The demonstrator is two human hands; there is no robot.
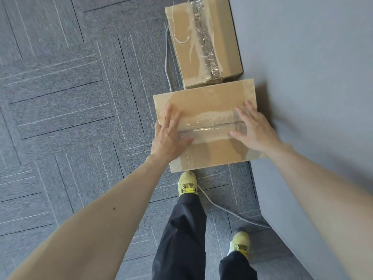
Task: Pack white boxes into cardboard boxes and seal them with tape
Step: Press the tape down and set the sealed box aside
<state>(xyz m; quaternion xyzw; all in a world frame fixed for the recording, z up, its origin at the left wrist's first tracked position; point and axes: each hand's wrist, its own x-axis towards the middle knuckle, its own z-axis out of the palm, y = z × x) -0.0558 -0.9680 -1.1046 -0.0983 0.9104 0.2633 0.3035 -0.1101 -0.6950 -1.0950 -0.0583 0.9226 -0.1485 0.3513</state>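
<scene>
A closed cardboard box (pixel 207 98) lies on the carpet in front of me, its top seam covered by clear tape (pixel 210 126). My left hand (pixel 168 136) lies flat on the box's left end with fingers straight, thumb pointing along the tape. My right hand (pixel 254 130) rests flat on the right end with fingers spread. A second taped cardboard box (pixel 201 41) sits just beyond the first, its seam rough with torn tape. No white boxes are in view.
A grey wall or cabinet side (pixel 312 77) runs along the right of both boxes. A grey cable (pixel 228 211) trails over the patterned grey carpet (pixel 70 118) past my yellow shoes (pixel 187 184). Open carpet spreads to the left.
</scene>
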